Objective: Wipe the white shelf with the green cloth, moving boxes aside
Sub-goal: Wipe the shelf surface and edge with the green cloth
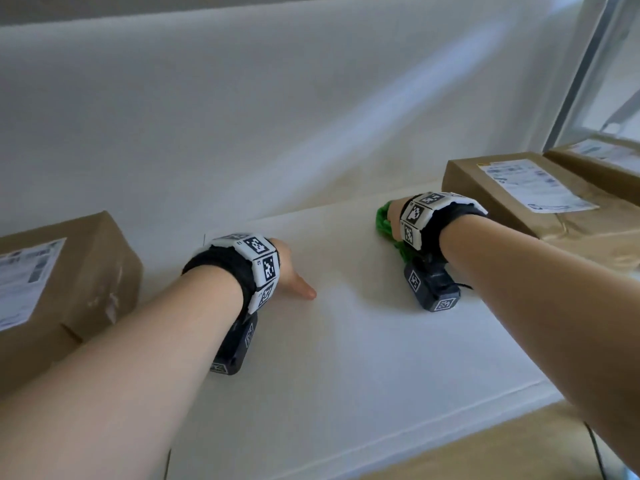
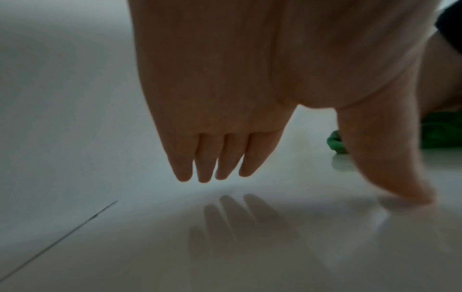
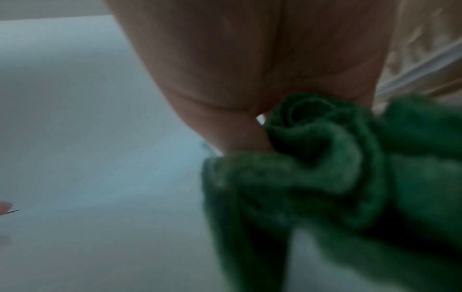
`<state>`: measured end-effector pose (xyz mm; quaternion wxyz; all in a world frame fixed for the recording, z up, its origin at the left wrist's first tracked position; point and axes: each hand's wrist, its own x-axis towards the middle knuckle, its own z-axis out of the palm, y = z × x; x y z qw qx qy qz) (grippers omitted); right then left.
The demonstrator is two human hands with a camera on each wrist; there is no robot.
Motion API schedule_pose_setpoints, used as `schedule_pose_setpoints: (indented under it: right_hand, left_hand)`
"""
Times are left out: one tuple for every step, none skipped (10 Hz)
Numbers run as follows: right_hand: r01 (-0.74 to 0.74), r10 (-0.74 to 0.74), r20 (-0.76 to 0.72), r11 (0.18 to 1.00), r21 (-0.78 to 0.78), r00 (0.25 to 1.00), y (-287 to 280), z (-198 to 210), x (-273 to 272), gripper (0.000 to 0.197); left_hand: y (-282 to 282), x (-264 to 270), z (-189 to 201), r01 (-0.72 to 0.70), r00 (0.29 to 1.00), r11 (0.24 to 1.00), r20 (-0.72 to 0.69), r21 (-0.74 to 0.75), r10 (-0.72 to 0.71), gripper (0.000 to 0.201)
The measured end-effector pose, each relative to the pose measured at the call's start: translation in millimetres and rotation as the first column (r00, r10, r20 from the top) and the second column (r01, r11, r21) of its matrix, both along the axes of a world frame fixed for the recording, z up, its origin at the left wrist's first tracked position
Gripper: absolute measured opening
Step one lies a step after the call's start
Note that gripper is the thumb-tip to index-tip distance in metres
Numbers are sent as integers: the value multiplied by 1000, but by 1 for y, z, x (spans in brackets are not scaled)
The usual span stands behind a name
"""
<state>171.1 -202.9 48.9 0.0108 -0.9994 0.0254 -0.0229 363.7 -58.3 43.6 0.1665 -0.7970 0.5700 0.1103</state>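
Observation:
The white shelf [image 1: 346,323] runs across the head view, with a brown box [image 1: 69,271] at its left end and a second brown box [image 1: 540,199] at the right. My right hand [image 1: 394,213] grips the bunched green cloth [image 1: 384,221] against the shelf, just left of the right box. In the right wrist view the cloth [image 3: 325,177] is wadded under the palm. My left hand [image 1: 294,275] hovers low over the middle of the shelf, its fingers [image 2: 207,164] straight and together, the thumb tip touching the surface. It holds nothing.
A white wall [image 1: 277,116] rises right behind the shelf. A glass or metal-framed panel [image 1: 588,81] stands at the far right, with another brown parcel [image 1: 602,164] behind the right box. The shelf's front edge [image 1: 415,427] runs near the bottom.

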Motion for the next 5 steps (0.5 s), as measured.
schedule_pose_setpoints:
  right_hand:
    - [813,-805,-188,498,302,563,22,12,47,17]
    - [821,-789,-230,535,199,570,26,4,66,35]
    - [709,-655,-280,680,187,702,42,-1,102,40]
    - [659,-576,-396,744,111,716,32,7,102,49]
    - [760,-733,-320,648,-58,600,8,15,74,39]
  left_hand:
    - [-12,7,-2,21,999,999,42,46,-23,70]
    - [-17,8,0,48,997,995,59,92,-53,72]
    - [-17,10,2,65,996,989,59,131,-73,74]
    - [-14,14,3,64,997,993,43,99,-69,84]
    - [-9,17,0,63,998,993,13,96,-64,82]
